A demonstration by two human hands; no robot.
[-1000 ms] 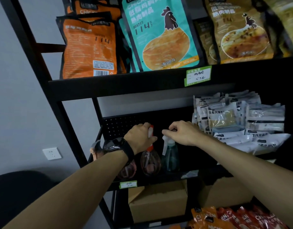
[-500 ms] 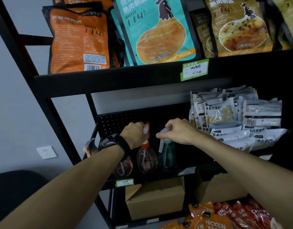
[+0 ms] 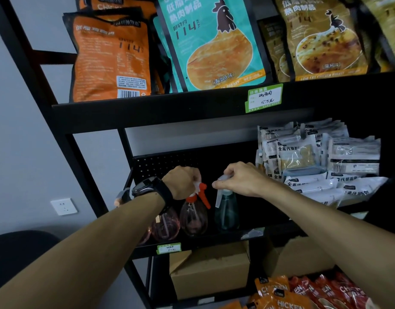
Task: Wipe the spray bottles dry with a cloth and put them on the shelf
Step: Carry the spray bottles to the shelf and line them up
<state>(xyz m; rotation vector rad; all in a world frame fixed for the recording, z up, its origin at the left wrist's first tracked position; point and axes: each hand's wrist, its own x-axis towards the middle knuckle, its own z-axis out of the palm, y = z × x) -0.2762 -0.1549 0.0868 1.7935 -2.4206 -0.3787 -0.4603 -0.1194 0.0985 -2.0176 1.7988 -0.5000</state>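
Several spray bottles stand on the middle shelf point(image 3: 214, 241) of a black rack. My left hand point(image 3: 183, 181) grips the white-and-red spray head of a clear pink bottle point(image 3: 193, 217). My right hand point(image 3: 238, 178) pinches the pale spray head of a teal bottle point(image 3: 226, 211) standing just to its right. Another pink bottle point(image 3: 166, 226) stands to the left, partly hidden behind my left wrist, and a further nozzle point(image 3: 120, 197) pokes out at the shelf's left end. No cloth is in view.
White food packets point(image 3: 321, 161) are stacked on the same shelf to the right. Large chicken pouches point(image 3: 214, 41) fill the shelf above. Cardboard boxes point(image 3: 211, 270) sit below, with orange and red packs point(image 3: 303, 293) at the bottom. A dark chair point(image 3: 16, 253) stands at lower left.
The red trigger of the pink bottle has turned from hidden to pointing toward me under my left hand. Both hands stay on the spray heads; the view has shifted slightly.
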